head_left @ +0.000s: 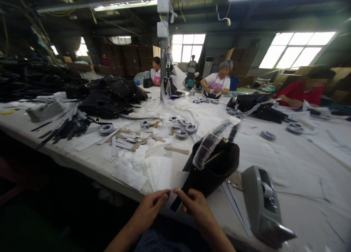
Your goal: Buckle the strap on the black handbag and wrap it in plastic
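Observation:
A black handbag (214, 175) stands on the white table just beyond my hands. Clear plastic wrap (204, 151) covers its raised handle. From the bag's near side a black strap (178, 200) reaches down between my hands. My left hand (150, 206) pinches the edge of a thin translucent white sheet (179, 180) by the strap. Close beside it, my right hand (193, 202) has thumb and fingers closed at the same sheet and the strap; exactly what lies between its fingertips is partly hidden. A grey tape dispenser (260, 204) sits right of the bag.
Black bags (106, 94) are piled at the left, with a bundle of black straps (72, 124) before them. Cut paper strips (128, 140) and coiled grey rolls (182, 135) lie mid-table. A post (163, 54) rises behind. Several people work across the table, one in a red top (304, 93).

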Action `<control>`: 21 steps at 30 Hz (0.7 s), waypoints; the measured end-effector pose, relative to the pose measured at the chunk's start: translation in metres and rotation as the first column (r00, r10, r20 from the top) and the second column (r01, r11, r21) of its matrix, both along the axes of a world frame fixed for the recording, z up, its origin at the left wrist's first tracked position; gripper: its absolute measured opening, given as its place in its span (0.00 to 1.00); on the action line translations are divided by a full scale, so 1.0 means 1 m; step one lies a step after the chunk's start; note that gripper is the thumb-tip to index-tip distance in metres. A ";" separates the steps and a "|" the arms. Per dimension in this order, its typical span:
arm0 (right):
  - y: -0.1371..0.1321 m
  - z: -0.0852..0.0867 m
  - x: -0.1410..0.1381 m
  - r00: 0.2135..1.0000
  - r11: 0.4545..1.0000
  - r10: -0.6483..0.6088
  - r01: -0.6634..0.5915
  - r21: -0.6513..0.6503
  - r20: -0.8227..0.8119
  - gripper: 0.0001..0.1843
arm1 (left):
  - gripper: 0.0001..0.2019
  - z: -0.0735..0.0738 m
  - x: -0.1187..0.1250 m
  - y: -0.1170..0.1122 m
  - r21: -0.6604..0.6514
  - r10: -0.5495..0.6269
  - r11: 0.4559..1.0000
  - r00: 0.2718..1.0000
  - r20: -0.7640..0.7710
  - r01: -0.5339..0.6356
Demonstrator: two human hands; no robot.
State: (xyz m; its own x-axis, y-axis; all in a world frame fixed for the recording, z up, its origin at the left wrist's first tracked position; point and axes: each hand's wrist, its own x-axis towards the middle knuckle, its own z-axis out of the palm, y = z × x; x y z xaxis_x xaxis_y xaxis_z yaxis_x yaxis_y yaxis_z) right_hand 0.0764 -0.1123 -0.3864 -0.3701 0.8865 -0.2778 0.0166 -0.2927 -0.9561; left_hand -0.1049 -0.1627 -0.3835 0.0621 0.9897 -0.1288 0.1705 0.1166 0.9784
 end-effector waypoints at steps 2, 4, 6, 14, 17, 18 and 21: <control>0.002 -0.003 0.000 0.999 1.000 0.018 -0.019 0.020 0.034 0.31 | 0.27 0.008 0.007 0.014 -0.031 0.063 0.998 0.993 0.102 -0.060; 0.003 -0.004 0.000 0.998 0.999 0.035 -0.037 0.039 0.050 0.32 | 0.25 0.015 0.016 0.028 -0.025 0.100 0.995 0.984 0.148 -0.097; 0.003 -0.002 0.002 0.995 0.997 0.047 -0.052 0.059 0.083 0.33 | 0.22 0.019 0.024 0.038 -0.021 0.138 0.990 0.970 0.199 -0.136; -0.004 0.026 0.019 0.993 0.978 0.017 -0.041 0.206 0.118 0.23 | 0.17 0.011 0.007 0.026 -0.174 0.266 0.959 0.915 0.302 -0.222; -0.007 0.031 0.021 0.998 0.988 -0.021 0.012 0.153 0.059 0.20 | 0.16 0.008 -0.002 0.012 -0.182 0.272 0.957 0.923 0.272 -0.228; -0.007 0.030 0.020 0.999 0.990 -0.049 0.045 0.134 0.020 0.20 | 0.15 0.006 -0.004 0.008 -0.178 0.272 0.956 0.928 0.255 -0.232; -0.010 0.026 0.013 0.978 0.985 -0.154 0.163 0.055 -0.141 0.20 | 0.15 -0.001 -0.008 -0.003 -0.163 0.283 0.954 0.936 0.209 -0.252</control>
